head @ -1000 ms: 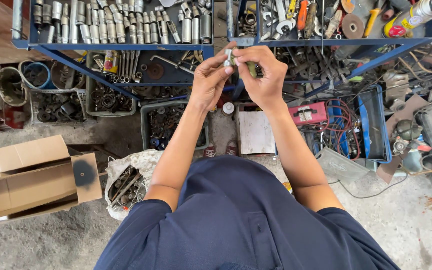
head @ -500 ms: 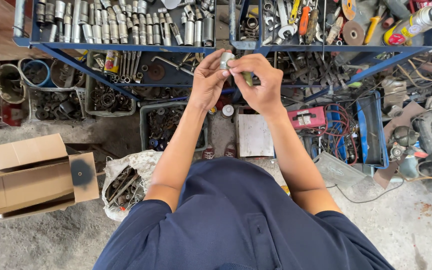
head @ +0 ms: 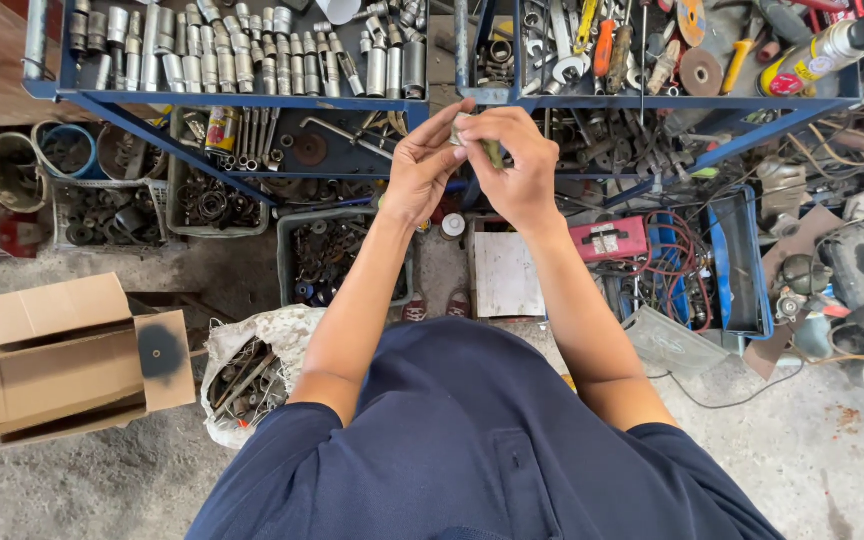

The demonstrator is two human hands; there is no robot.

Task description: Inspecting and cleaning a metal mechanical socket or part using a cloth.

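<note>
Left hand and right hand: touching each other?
Touching. Head view shows left hand fingertips meeting right hand around a small greenish part, no gap between them.

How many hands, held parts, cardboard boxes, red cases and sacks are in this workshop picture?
Hands: 2 (left hand, right hand)
Part held in the fingers: 1
Cardboard box: 1
Red case: 1
Sack: 1
Total: 6
</note>
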